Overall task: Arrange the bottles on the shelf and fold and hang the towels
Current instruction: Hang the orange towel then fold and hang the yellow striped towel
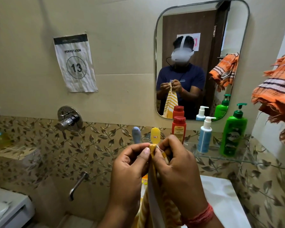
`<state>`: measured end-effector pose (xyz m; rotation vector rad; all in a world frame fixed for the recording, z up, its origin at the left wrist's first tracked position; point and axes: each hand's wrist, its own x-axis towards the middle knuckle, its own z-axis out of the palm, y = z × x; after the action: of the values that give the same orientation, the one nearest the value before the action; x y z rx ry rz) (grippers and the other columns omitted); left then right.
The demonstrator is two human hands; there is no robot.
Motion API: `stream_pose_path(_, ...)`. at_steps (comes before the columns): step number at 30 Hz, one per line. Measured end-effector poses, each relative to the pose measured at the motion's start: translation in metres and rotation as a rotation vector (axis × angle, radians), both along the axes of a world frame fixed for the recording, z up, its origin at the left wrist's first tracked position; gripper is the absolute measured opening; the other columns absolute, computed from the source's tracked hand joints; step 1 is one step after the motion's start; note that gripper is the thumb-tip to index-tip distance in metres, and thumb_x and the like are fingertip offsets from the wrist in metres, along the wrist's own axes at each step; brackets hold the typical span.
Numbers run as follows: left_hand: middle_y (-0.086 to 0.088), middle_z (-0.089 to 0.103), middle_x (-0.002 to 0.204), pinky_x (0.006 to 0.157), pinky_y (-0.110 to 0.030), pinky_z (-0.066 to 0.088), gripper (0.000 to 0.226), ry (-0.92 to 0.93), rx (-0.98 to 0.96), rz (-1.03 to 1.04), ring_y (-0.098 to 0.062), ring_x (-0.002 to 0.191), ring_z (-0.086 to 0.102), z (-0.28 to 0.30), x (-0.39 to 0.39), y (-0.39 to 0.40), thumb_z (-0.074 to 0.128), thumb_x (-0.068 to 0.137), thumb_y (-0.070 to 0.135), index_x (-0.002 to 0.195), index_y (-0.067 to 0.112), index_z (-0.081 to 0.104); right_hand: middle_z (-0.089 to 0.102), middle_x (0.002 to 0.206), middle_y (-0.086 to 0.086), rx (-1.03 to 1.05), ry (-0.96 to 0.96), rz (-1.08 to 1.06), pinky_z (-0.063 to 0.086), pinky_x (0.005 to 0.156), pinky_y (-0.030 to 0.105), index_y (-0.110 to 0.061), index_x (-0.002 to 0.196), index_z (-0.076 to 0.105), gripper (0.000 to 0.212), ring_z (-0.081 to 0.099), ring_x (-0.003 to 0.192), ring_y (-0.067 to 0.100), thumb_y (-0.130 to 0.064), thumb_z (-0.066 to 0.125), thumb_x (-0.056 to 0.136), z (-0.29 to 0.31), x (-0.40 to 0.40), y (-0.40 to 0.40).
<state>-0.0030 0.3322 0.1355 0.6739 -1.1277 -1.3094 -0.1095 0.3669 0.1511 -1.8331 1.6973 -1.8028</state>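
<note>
The left hand (130, 168) and right hand (176, 170) are meeting close under the camera, both sets of fingers pinching the top edge of a yellow-striped towel (152, 186) that is hanging down between the wrists. Beyond them, a glass shelf (237, 157) is carrying a red bottle (178, 129), a white-and-blue pump bottle (205, 134) and a green pump bottle (234, 130), standing upright in a row below the mirror (201, 46). An orange towel (276, 96) is hanging at the right edge. A "13" sign (75, 63) is sticking to the wall.
</note>
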Motion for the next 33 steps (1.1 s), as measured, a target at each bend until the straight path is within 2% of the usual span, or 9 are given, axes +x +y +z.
stream_pose_path(8,-0.007,0.078,0.1,0.083,-0.033,0.06,0.03,-0.086,-0.076,-0.022,-0.022,0.098,0.075,0.003,0.008,0.01,0.073,0.075,0.02,0.104,0.014,0.074,0.049,0.065,-0.012,0.051,0.097,0.008,0.039,0.053,0.01,-0.028,0.077,0.047,0.024,0.053,0.07,0.004,-0.019,0.066,0.089,0.0,0.001,0.007)
stream_pose_path(12,-0.007,0.078,0.091,0.077,-0.027,0.061,0.027,-0.073,-0.11,0.036,-0.019,0.09,0.075,0.008,0.013,0.011,0.071,0.073,0.021,0.098,0.011,0.073,0.052,0.077,-0.011,0.067,0.039,0.058,0.045,0.06,0.014,-0.027,0.077,0.052,0.019,0.054,0.077,0.007,-0.027,0.066,0.089,-0.001,0.003,0.008)
stream_pose_path(15,-0.008,0.077,0.085,0.07,-0.024,0.059,0.021,-0.018,-0.089,0.036,-0.019,0.082,0.074,0.01,0.016,0.008,0.071,0.071,0.019,0.09,0.011,0.074,0.064,0.093,-0.005,0.167,-0.211,0.367,0.06,0.071,0.031,-0.018,0.079,0.058,0.016,0.065,0.085,0.019,-0.028,0.068,0.088,0.0,-0.006,0.009)
stream_pose_path(17,-0.006,0.075,0.081,0.066,-0.024,0.057,0.012,-0.022,-0.099,0.032,-0.017,0.078,0.071,0.011,0.021,0.006,0.073,0.072,0.019,0.083,0.019,0.075,0.069,0.098,0.004,0.316,-0.341,0.615,0.06,0.079,0.043,-0.013,0.082,0.062,0.021,0.069,0.091,0.027,-0.031,0.071,0.087,0.0,-0.017,0.011)
stream_pose_path(20,-0.004,0.072,0.079,0.065,-0.024,0.055,0.01,-0.043,-0.118,0.024,-0.014,0.076,0.066,0.013,0.029,0.004,0.072,0.073,0.018,0.078,0.026,0.074,0.066,0.099,0.005,0.509,-0.209,0.685,0.057,0.084,0.039,-0.014,0.089,0.069,0.026,0.068,0.094,0.022,-0.04,0.067,0.087,-0.003,-0.029,0.012)
stream_pose_path(22,-0.004,0.072,0.08,0.065,-0.025,0.055,0.009,-0.05,-0.116,0.008,-0.014,0.077,0.065,0.014,0.032,0.005,0.072,0.073,0.018,0.077,0.026,0.073,0.063,0.111,-0.001,0.589,-0.112,0.741,0.055,0.094,0.039,-0.018,0.099,0.074,0.026,0.064,0.106,0.018,-0.041,0.064,0.09,-0.006,-0.032,0.012)
stream_pose_path(27,-0.005,0.069,0.079,0.061,-0.028,0.055,0.011,-0.04,-0.116,-0.081,-0.015,0.073,0.064,0.018,0.036,0.01,0.071,0.073,0.015,0.078,0.025,0.072,0.058,0.122,-0.015,0.543,-0.048,0.743,0.047,0.104,0.038,-0.025,0.11,0.073,0.027,0.057,0.117,0.007,-0.039,0.055,0.096,-0.008,-0.02,0.011)
stream_pose_path(30,-0.005,0.069,0.082,0.064,-0.028,0.054,0.011,-0.063,-0.127,-0.097,-0.016,0.076,0.064,0.017,0.039,0.011,0.073,0.072,0.016,0.078,0.024,0.072,0.064,0.117,-0.01,0.527,0.025,0.735,0.049,0.099,0.035,-0.022,0.108,0.074,0.028,0.06,0.112,0.009,-0.037,0.053,0.098,-0.01,-0.014,0.009)
stream_pose_path(33,-0.002,0.071,0.083,0.066,-0.024,0.054,0.013,-0.092,-0.126,-0.09,-0.012,0.078,0.066,0.018,0.045,0.01,0.073,0.072,0.014,0.076,0.026,0.073,0.064,0.092,-0.008,0.397,0.182,0.555,0.051,0.08,0.032,-0.019,0.092,0.073,0.032,0.061,0.09,0.01,-0.043,0.052,0.095,-0.009,-0.018,0.01)
